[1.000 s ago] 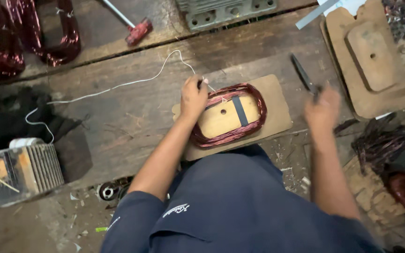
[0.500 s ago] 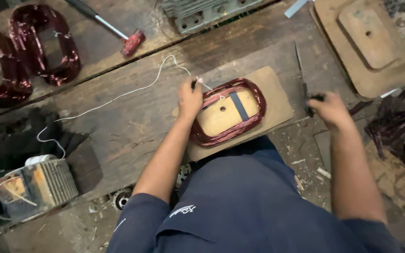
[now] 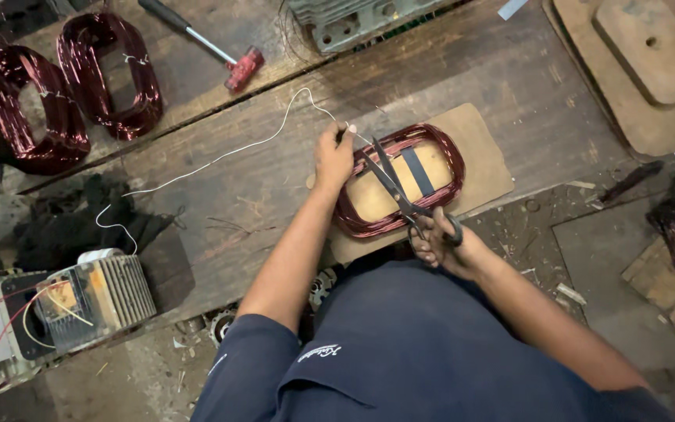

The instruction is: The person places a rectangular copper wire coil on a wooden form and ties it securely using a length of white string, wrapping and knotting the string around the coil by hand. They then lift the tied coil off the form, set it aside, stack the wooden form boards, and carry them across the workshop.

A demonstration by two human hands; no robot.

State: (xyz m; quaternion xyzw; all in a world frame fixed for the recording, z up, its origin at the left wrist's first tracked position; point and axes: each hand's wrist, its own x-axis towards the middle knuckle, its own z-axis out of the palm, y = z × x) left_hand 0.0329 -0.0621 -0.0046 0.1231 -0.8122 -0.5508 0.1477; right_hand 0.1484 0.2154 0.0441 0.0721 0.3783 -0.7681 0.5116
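1. Resting on the upper left corner of the copper coil (image 3: pixel 400 181), the left hand (image 3: pixel 332 159) has its grip pinched on the white string (image 3: pixel 220 152) where the string meets the coil
2. The right hand (image 3: pixel 441 244), just below the coil's lower right edge, has its grip closed through the handles of the black scissors (image 3: pixel 400 191)
3. The scissors' blades are spread and point up across the coil toward the left hand's fingertips
4. The coil is an oval of reddish wire lying flat on a tan board (image 3: pixel 486 168), with a dark strip across its middle
5. The board sits on the dark wooden table (image 3: pixel 275 187), near its front edge
6. Away from the coil, the string trails left across the table
7. Two more coils (image 3: pixel 64 98) of dark red wire lie far to the upper left of the copper coil
8. A red-headed hammer (image 3: pixel 220 51) lies above and left of the coil
9. A finned metal motor part (image 3: pixel 99 301) sits well to the lower left of the coil
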